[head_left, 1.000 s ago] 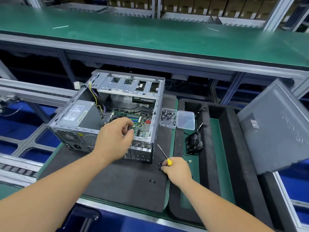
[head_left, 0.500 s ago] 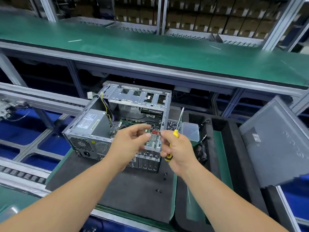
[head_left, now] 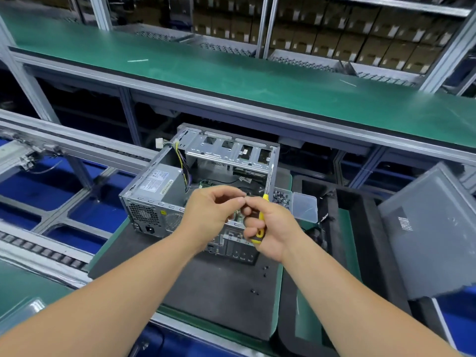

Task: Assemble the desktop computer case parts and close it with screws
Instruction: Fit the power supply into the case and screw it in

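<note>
Over the open computer case, our right hand grips a yellow screwdriver; our left hand pinches something too small to identify. Screw box at three o'clock, partly hidden.

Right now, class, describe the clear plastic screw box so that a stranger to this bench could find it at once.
Start at the open computer case on the dark mat. Just off its right side lie two shallow clear trays side by side. The screw box is the one nearer the case, holding small dark screws; its neighbour, the lid, holds no screws.
</note>
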